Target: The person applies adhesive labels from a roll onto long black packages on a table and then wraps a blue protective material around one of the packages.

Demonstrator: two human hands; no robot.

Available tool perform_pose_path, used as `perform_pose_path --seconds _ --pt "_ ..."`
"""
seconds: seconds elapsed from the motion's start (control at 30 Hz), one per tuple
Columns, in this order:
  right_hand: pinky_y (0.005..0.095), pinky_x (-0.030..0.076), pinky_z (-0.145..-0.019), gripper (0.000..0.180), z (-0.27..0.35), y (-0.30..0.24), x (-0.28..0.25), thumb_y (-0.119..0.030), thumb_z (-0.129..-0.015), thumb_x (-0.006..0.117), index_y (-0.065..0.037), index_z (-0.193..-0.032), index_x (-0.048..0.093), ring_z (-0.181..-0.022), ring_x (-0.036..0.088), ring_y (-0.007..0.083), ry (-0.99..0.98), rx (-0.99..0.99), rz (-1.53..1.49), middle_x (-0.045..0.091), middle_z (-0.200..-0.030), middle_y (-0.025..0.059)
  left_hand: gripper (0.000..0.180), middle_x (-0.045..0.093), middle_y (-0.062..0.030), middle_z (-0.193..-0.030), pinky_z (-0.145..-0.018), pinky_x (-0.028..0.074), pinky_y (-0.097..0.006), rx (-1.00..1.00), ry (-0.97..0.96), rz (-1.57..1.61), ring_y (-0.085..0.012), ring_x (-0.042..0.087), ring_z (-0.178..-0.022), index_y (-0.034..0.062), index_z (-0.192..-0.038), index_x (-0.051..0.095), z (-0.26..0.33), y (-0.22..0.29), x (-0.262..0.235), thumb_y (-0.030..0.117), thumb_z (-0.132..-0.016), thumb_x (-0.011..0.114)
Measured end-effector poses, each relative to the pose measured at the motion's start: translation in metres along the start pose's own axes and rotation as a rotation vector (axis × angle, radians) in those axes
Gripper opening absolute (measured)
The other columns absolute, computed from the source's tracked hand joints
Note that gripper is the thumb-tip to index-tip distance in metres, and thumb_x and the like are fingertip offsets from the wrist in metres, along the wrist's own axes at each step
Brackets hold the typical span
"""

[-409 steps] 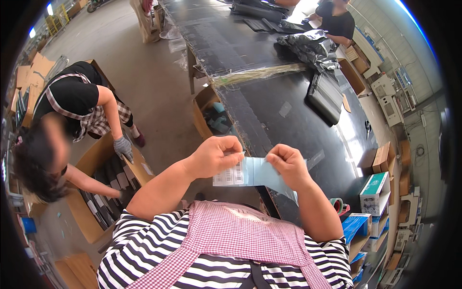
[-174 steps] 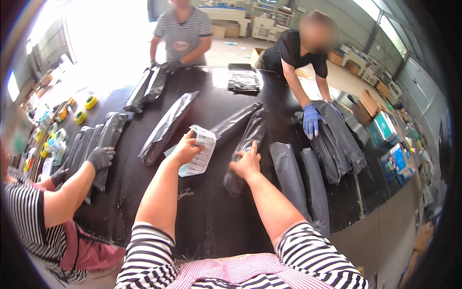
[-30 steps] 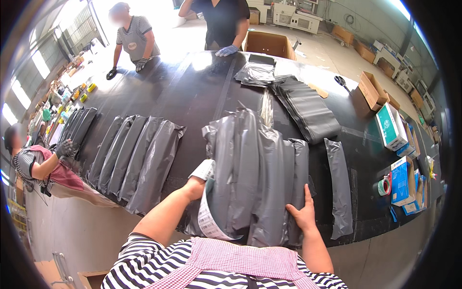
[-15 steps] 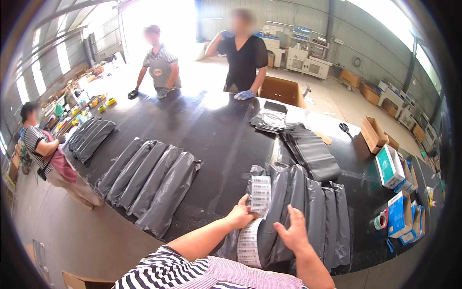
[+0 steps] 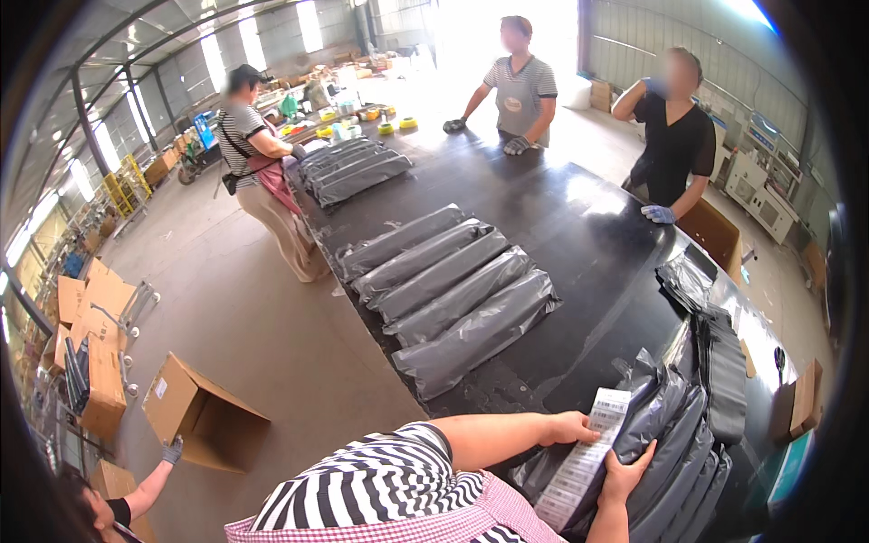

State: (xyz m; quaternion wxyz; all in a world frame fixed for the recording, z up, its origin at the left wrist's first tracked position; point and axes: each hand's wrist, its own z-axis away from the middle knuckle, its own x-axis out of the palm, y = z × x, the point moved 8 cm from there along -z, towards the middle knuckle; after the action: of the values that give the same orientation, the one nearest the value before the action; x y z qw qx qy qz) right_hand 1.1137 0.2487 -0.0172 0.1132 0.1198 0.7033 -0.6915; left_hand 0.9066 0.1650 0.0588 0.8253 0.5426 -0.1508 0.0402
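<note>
A long white strip of barcode labels point(image 5: 579, 471) slants across grey plastic-wrapped packages point(image 5: 665, 452) on the black table. My left hand point(image 5: 572, 429) pinches the strip's left edge near its upper end. Beside its right edge is my right hand point(image 5: 625, 472), thumb and index finger spread apart against the nearest package. The lower fingers of my right hand are partly hidden. More wrapped packages stand in a row to the right, pressed side by side.
Grey packages point(image 5: 480, 330) lie in a row mid-table, with another group point(image 5: 353, 172) farther off. Flat grey bags point(image 5: 721, 376) are stacked at right. Three people stand around the table. At lower left, a gloved hand point(image 5: 172, 450) touches an open carton point(image 5: 213, 416) on the floor.
The view has swung left, bringing the floor carton and another person into sight. My right hand has come down from above the packages to beside the label strip, which now lies straighter.
</note>
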Motion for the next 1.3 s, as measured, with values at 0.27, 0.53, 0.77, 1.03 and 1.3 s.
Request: perform_pose_path --seconds 0.27,0.53,0.77,1.03,1.3 --pt "0.0390 0.026 -0.120 0.114 0.032 0.016 0.118 -0.017 -0.073 0.086 0.003 -0.159 0.013 -0.147 0.030 0.0349 -0.120 0.239 0.121 0.027 -0.159 0.0239 0.033 0.075 -0.0087 -0.106 -0.089 0.053 -0.034 -0.054 0.228 -0.443 -0.0160 0.068 -0.096 -0.0006 -0.115 0.073 -0.016 -0.044 -0.122 0.026 -0.095 0.070" --pt "0.0458 0.033 -0.114 0.112 0.033 -0.026 0.207 -0.018 -0.074 0.083 -0.014 -0.162 0.014 -0.133 0.039 0.0398 -0.170 0.060 0.294 0.044 -0.134 0.0246 0.028 0.013 -0.0104 -0.167 -0.117 0.031 -0.044 0.208 0.365 -0.798 -0.0296 0.027 -0.148 0.0029 -0.114 0.075 0.004 -0.042 -0.196 0.019 -0.091 0.071" --pt "0.0480 0.037 -0.110 0.107 0.037 -0.030 0.181 -0.019 -0.072 0.082 -0.019 -0.161 0.023 -0.123 0.043 0.0407 -0.130 -0.029 0.464 0.045 -0.129 0.0230 0.046 0.044 -0.0004 -0.154 -0.116 0.010 -0.074 0.160 0.128 -1.441 -0.0368 0.003 -0.156 0.0125 -0.134 0.063 0.009 -0.042 -0.151 0.034 -0.094 0.063" --pt "0.0549 0.030 -0.115 0.099 0.037 -0.036 0.171 -0.045 -0.078 0.083 -0.024 -0.159 0.030 -0.138 0.035 0.0480 -0.137 0.155 0.513 0.033 -0.151 0.0296 0.032 0.056 -0.0101 -0.142 -0.125 0.013 -0.048 0.586 0.062 -1.258 -0.0395 0.016 -0.153 0.0131 -0.124 0.070 -0.024 -0.031 -0.205 0.018 -0.093 0.066" --pt "0.0437 0.038 -0.114 0.097 0.017 -0.036 -0.062 -0.039 -0.079 0.080 -0.001 -0.154 0.031 -0.133 0.044 0.0366 0.063 0.148 1.169 0.043 -0.144 0.0204 0.032 0.060 -0.0108 -0.136 -0.122 0.021 -0.048 0.379 -0.025 -0.570 -0.0323 0.042 -0.139 0.0101 -0.125 0.067 -0.001 0.004 -0.173 0.010 -0.094 0.062"
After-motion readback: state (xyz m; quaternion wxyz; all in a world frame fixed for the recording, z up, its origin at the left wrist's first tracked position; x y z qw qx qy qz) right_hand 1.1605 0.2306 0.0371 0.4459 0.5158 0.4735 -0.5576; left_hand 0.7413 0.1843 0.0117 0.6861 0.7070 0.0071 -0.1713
